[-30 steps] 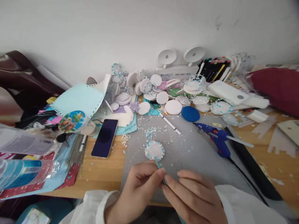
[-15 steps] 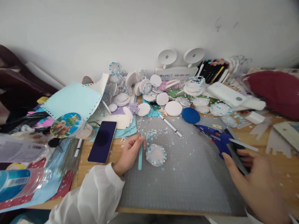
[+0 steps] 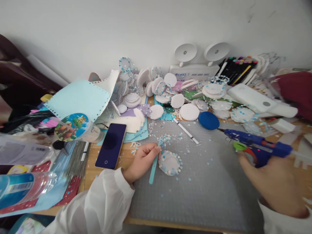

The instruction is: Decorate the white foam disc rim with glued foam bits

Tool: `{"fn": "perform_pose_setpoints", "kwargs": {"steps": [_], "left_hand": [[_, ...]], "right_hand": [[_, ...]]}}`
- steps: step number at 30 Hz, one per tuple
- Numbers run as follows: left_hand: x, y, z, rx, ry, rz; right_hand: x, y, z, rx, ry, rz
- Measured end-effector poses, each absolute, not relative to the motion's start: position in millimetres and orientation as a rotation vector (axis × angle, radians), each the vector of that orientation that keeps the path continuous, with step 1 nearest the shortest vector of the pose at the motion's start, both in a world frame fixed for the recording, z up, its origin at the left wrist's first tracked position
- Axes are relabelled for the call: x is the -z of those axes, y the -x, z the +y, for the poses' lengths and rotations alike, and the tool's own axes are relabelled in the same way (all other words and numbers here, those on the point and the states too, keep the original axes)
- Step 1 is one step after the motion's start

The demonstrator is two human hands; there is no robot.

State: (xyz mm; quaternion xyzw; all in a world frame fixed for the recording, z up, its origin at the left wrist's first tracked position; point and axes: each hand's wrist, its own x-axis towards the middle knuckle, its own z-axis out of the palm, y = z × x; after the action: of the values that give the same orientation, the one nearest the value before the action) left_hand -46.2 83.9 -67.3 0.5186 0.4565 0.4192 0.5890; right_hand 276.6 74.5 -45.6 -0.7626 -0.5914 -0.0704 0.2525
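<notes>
My left hand point(image 3: 142, 162) pinches a thin light-blue stick point(image 3: 153, 169) that lies on the grey cutting mat point(image 3: 200, 195). Just right of the stick rests a white disc edged with blue and white flakes point(image 3: 170, 162). My right hand point(image 3: 270, 182) is closed around the handle of a blue glue gun point(image 3: 253, 143), whose nozzle points left over the mat's right side. Both arms wear white sleeves.
A dark phone point(image 3: 111, 145) lies left of the mat. Many white discs point(image 3: 187, 111), a blue round pad point(image 3: 208, 120) and a white strip point(image 3: 186, 131) crowd the back. Marker pens point(image 3: 235, 66), a twin-dish white device point(image 3: 195, 65) and light-blue paper point(image 3: 80, 100) stand beyond. Packets pile at left.
My hands parted from the near edge. The left one carried the stick up beside the disc. The right one reached to the glue gun and took hold of it.
</notes>
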Motion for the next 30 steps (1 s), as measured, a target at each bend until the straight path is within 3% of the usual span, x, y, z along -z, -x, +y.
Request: {"fn": "perform_pose_setpoints", "kwargs": {"steps": [3, 7, 16, 30], "left_hand": [[66, 47, 85, -0.918, -1.245, 1.039], [66, 50, 86, -0.853, -1.264, 1.039], [60, 56, 84, -0.716, -1.307, 0.986], [55, 60, 83, -0.616, -1.270, 0.867]], "right_hand": [[27, -257, 86, 0.184, 2.282, -1.328], [23, -224, 101, 0.247, 2.117, -1.370], [50, -183, 90, -0.315, 1.695, -1.675], [60, -189, 89, -0.201, 1.442, -1.915]]}}
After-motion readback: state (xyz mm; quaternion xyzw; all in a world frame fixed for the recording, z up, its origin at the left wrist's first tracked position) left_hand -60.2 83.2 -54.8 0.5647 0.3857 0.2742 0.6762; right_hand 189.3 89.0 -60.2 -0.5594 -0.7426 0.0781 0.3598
